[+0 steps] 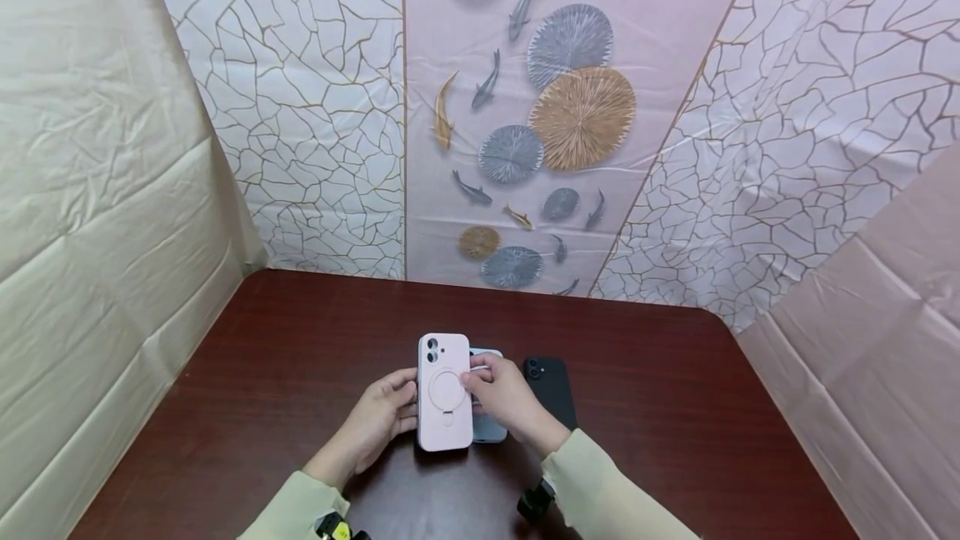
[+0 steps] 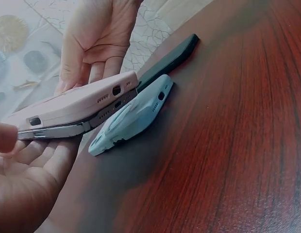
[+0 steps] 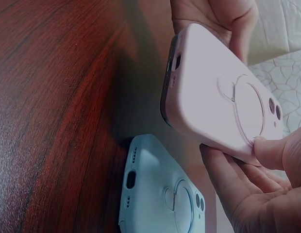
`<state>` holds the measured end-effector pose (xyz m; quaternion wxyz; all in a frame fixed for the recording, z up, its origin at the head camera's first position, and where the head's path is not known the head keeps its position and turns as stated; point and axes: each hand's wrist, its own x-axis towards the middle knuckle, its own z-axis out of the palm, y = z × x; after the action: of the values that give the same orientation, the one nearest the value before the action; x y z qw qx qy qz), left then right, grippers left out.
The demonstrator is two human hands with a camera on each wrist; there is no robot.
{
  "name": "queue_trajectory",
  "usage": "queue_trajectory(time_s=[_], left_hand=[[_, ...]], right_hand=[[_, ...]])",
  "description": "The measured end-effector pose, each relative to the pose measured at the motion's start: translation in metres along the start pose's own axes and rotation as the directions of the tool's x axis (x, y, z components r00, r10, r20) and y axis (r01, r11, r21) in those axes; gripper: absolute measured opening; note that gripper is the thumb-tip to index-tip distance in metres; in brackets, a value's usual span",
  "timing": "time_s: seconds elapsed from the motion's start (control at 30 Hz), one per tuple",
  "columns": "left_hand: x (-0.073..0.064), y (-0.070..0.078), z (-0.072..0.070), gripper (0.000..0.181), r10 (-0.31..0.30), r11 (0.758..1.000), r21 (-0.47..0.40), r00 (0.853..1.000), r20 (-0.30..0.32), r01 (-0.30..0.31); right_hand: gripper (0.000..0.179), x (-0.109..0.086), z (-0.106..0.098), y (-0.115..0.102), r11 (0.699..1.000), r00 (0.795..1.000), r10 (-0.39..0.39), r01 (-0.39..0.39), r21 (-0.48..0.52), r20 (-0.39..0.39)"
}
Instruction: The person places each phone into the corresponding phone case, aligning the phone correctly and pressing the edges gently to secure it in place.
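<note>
A pink phone case (image 1: 446, 433) with two camera holes and a ring on its back is held above the table by both hands. Beneath it, in the left wrist view, lies a dark-edged phone (image 2: 111, 111), a thin gap showing between them. My left hand (image 1: 377, 413) grips the left edge, thumb along the side and fingers underneath. On the opposite edge my right hand (image 1: 508, 397) pinches, its thumb on the case's back beside the ring. A light blue phone case (image 3: 155, 194) lies on the table just right of the pink one, partly hidden.
A black phone or phone case (image 1: 553, 394) lies further right, partly behind the right forearm. Dark red wood makes up the tabletop (image 1: 300, 340). Patterned cloth (image 1: 322, 107) hangs along the back, with plain cloth at both sides.
</note>
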<state>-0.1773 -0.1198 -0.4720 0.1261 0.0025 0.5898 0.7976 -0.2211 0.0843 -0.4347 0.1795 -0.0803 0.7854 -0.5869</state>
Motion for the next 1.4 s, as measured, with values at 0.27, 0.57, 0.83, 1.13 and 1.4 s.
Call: queue_trajectory(time_s=[0.27,0.57,0.83,1.13,1.4], left_hand=[[0.002,-0.003,0.005,0.048,0.062,0.993,0.105,0.997,-0.054,-0.056],[0.000,-0.007,0.005,0.047,0.076,0.985,0.162,0.996,-0.051,-0.067],[-0.001,-0.010,0.005,0.047,0.087,0.979,0.185,0.996,0.002,-0.086],[-0.003,-0.010,0.005,0.048,0.084,0.973,0.213,0.996,0.043,-0.091],[-0.001,-0.011,0.006,0.048,0.074,0.979,0.186,0.994,0.080,-0.087]], right_hand=[[0.042,-0.001,0.002,-0.001,1.000,1.000,-0.017,0.017,0.023,-0.003],[0.043,-0.003,0.003,0.001,1.000,1.000,0.018,-0.018,0.024,-0.009],[0.042,0.003,0.002,0.004,1.000,1.000,0.015,-0.015,0.013,0.004],[0.041,0.006,0.000,-0.004,0.995,0.997,0.055,-0.051,0.084,-0.051],[0.035,0.009,0.000,-0.004,0.985,0.991,0.112,-0.102,0.138,-0.066]])
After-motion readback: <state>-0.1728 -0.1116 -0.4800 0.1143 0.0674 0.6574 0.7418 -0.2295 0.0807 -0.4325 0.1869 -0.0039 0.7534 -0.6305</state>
